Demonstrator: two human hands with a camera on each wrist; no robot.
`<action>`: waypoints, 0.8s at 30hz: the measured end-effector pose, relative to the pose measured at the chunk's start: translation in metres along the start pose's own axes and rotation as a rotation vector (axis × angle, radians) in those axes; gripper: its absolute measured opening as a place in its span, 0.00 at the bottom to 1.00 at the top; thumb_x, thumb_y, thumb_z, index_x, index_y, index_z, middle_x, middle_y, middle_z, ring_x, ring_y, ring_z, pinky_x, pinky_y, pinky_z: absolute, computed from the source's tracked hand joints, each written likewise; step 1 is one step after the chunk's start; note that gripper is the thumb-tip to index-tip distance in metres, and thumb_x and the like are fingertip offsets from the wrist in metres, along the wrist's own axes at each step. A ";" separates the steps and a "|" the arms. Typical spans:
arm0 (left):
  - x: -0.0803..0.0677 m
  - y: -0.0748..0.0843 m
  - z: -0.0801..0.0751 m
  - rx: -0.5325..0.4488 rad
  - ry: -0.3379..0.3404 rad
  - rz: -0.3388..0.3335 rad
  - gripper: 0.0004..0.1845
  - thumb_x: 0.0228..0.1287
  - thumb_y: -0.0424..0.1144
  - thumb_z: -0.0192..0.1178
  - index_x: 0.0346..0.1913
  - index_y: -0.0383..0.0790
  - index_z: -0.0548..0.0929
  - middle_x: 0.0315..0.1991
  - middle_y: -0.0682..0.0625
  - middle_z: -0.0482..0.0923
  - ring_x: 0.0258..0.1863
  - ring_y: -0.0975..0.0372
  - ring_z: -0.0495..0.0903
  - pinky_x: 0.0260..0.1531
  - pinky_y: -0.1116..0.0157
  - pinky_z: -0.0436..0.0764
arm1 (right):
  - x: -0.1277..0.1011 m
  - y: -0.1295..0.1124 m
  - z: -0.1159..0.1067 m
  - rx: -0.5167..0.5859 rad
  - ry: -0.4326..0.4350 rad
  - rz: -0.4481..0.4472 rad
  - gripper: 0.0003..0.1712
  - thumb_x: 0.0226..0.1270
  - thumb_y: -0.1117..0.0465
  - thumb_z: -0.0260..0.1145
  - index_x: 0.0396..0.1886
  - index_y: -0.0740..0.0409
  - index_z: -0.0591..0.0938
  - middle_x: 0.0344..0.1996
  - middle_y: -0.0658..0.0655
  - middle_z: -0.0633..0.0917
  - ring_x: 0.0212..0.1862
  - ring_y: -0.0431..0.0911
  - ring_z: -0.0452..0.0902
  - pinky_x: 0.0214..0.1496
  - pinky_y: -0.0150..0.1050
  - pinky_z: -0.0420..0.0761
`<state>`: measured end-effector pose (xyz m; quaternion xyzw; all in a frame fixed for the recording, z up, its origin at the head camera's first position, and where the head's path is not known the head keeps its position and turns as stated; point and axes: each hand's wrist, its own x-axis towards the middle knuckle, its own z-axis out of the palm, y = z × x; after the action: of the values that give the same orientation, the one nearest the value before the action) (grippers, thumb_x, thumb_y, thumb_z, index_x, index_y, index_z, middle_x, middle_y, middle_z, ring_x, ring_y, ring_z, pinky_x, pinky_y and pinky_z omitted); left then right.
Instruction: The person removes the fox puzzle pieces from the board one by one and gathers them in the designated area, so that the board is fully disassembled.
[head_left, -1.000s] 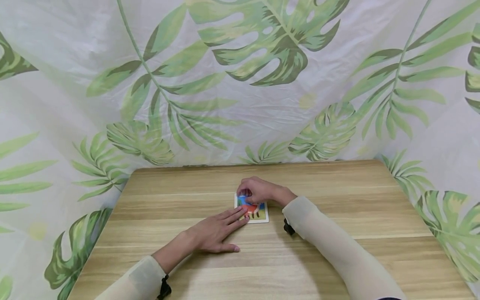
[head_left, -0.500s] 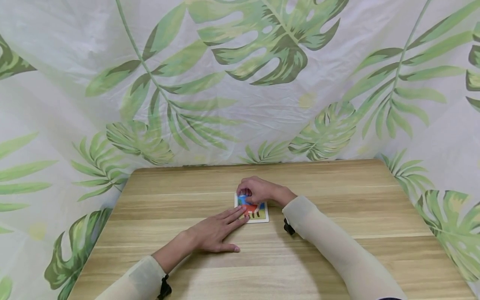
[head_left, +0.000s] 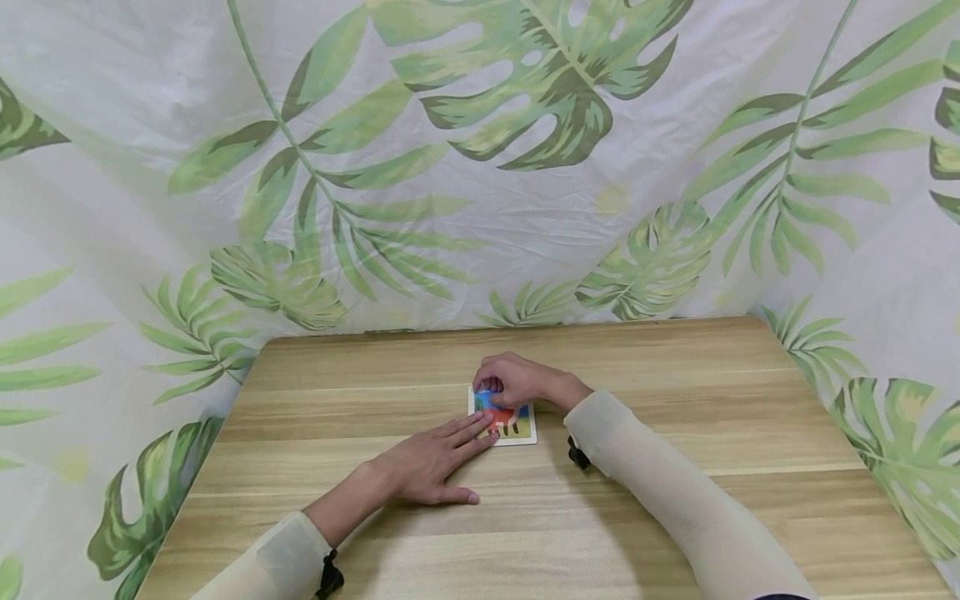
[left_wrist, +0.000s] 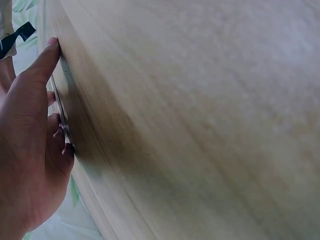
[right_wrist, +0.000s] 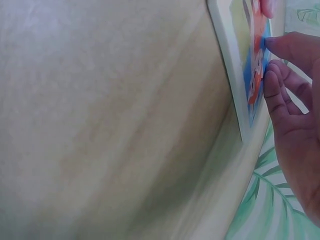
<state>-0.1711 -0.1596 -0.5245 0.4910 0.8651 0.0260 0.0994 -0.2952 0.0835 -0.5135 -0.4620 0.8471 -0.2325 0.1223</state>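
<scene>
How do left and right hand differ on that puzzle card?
The left hand lies flat on the table, fingers straight, fingertips reaching the colourful card at its near-left edge; the right hand sits over the card's far-left part with fingers curled. The left only touches; the right's fingertips press or pinch at the card's blue area, and which cannot be told. Both wear pale sleeves and meet the same card.

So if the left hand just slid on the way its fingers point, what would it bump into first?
Probably the right hand: the left hand already lies flat with fingertips on the puzzle board, pointing toward it.
</scene>
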 end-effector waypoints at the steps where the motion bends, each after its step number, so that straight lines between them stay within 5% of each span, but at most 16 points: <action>1: 0.000 0.000 0.000 0.000 0.000 -0.001 0.49 0.77 0.72 0.47 0.87 0.46 0.48 0.88 0.45 0.38 0.87 0.55 0.41 0.83 0.55 0.53 | 0.000 0.001 0.000 0.001 -0.002 0.000 0.15 0.65 0.68 0.71 0.51 0.56 0.89 0.40 0.51 0.83 0.40 0.41 0.76 0.46 0.34 0.79; 24: 0.002 0.001 -0.002 -0.007 -0.002 -0.025 0.49 0.75 0.74 0.47 0.87 0.49 0.51 0.88 0.46 0.40 0.86 0.53 0.43 0.82 0.55 0.59 | 0.006 0.003 -0.001 0.044 -0.014 -0.032 0.16 0.58 0.72 0.70 0.46 0.59 0.85 0.37 0.55 0.81 0.37 0.40 0.73 0.42 0.32 0.76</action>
<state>-0.1713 -0.1576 -0.5228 0.4799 0.8709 0.0273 0.1025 -0.3006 0.0803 -0.5142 -0.4744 0.8334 -0.2498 0.1344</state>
